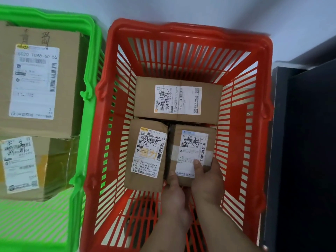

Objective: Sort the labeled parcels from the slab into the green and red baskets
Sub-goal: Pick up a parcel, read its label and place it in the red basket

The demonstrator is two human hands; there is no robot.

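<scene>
The red basket (192, 33) holds three labeled cardboard parcels. A wide parcel (145, 99) lies at the far end, and a tall parcel (132, 153) lies at the near left. Both my hands grip the small parcel (174, 140) at the near right, low inside the basket. My left hand (174, 193) holds its near left corner. My right hand (207, 180) holds its near right side, thumb pressed on the white label. The green basket (91, 57) on the left holds a large parcel (69, 84) and a smaller parcel (56, 166) below it.
A dark slab or cabinet (305, 142) stands right of the red basket. A pale wall (200, 10) runs behind both baskets. The two baskets stand side by side, nearly touching.
</scene>
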